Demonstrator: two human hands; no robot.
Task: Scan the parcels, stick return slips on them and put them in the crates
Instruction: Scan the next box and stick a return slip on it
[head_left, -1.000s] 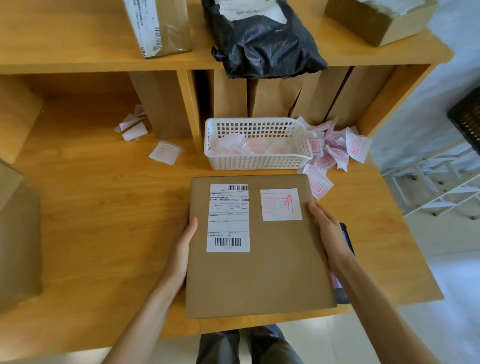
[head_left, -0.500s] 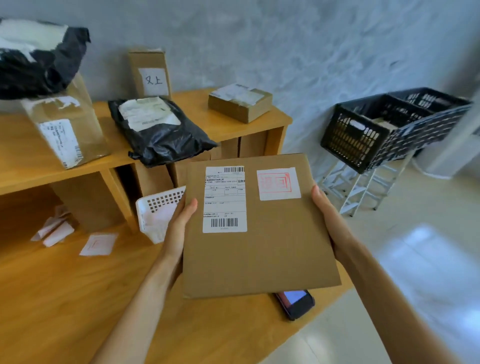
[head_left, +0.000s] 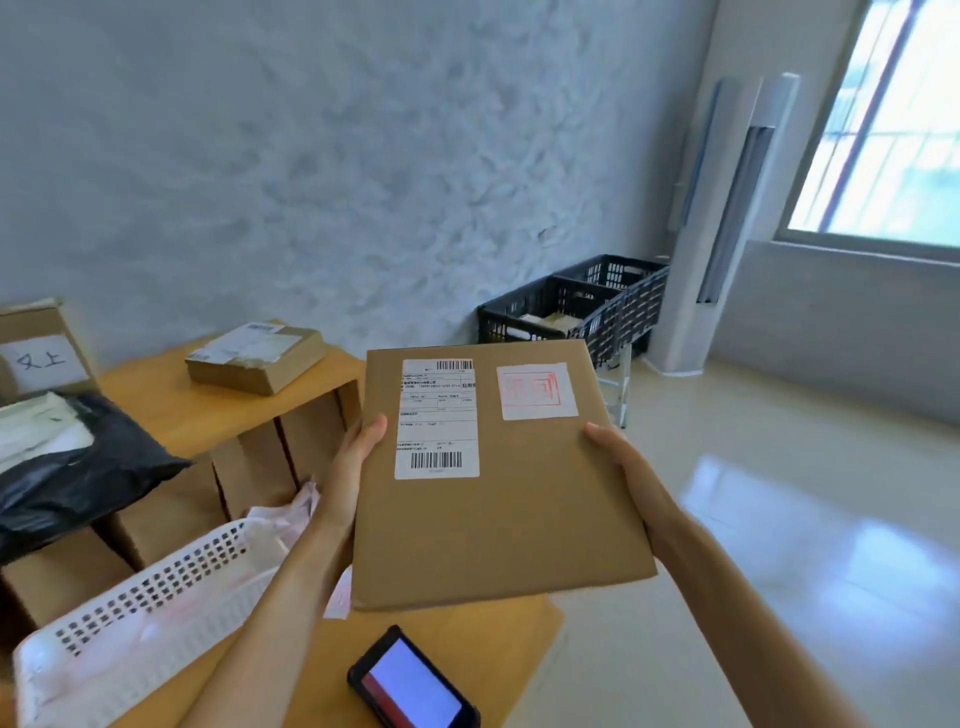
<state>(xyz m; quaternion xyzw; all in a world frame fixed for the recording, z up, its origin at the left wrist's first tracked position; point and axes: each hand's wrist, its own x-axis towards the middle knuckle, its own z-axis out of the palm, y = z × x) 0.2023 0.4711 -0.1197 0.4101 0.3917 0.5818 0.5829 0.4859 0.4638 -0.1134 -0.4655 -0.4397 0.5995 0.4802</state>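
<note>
the flat brown parcel (head_left: 498, 483) is held in the air between both hands, clear of the counter (head_left: 332, 660), its labelled face up. the left hand (head_left: 349, 470) grips its left edge, thumb lying on top beside the white shipping label (head_left: 437, 418) and the other fingers hidden beneath. the right hand (head_left: 626, 475) grips the right edge the same way, thumb on top, fingers curled under out of sight. between the two thumbs, toward the parcel's far end, a red-printed return slip (head_left: 536, 391) is stuck just right of the shipping label. well beyond the right hand, against the wall, stand two black crates (head_left: 576, 306) on the floor side by side, with things inside the nearer one. below the hands a phone (head_left: 413, 683) lies on the counter, screen lit. left of the left forearm sits a white basket (head_left: 140, 618) holding pale slips.
</note>
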